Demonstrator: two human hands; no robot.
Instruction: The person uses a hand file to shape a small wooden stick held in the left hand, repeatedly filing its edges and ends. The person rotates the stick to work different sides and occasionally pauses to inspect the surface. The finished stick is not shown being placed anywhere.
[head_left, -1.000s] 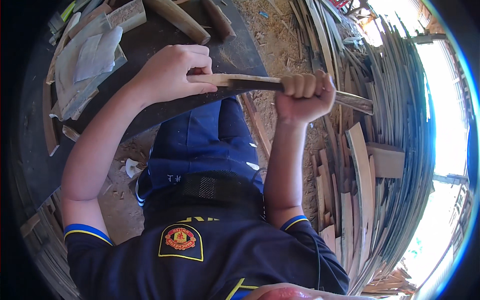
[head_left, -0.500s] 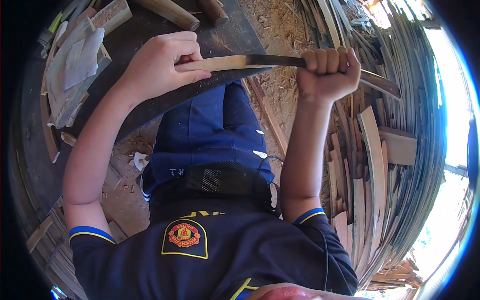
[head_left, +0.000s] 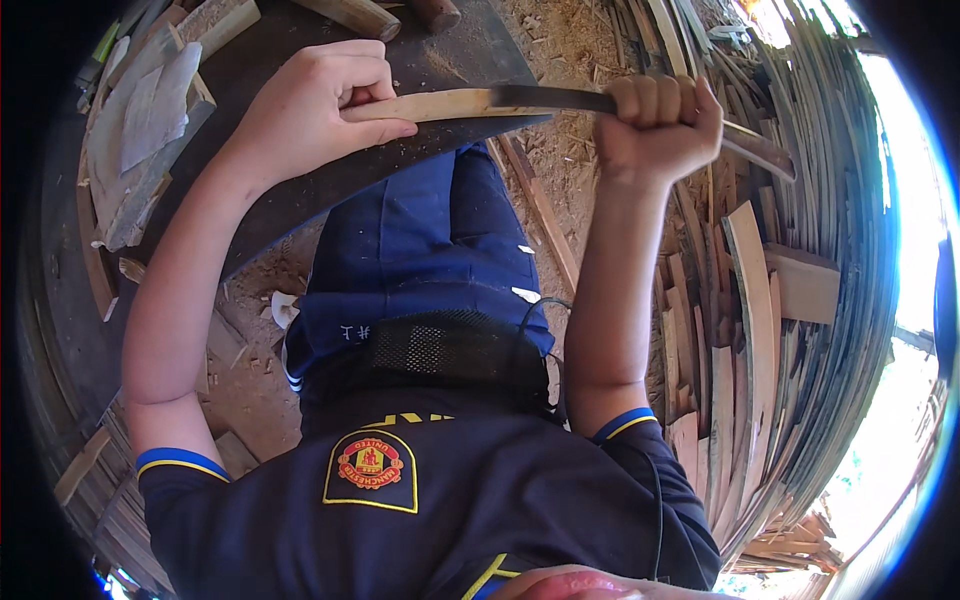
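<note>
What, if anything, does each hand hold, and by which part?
The left hand holds a pale wooden piece by its left end; the right hand grips a dark tool by its handle.

The held stick [head_left: 440, 104] is pale, smooth-looking wood. The worktop [head_left: 470, 65] has a dark, matt surface; the planks [head_left: 748, 300] are rough, dull wood. The trousers [head_left: 400, 230] and shirt [head_left: 540, 470] are cloth.

Pale strip [head_left: 440, 105] partly hidden; log [head_left: 352, 14] cropped above.

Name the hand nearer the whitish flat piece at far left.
Left. The left hand is right of the whitish piece, over the dark table; the right hand is much farther right.
</note>
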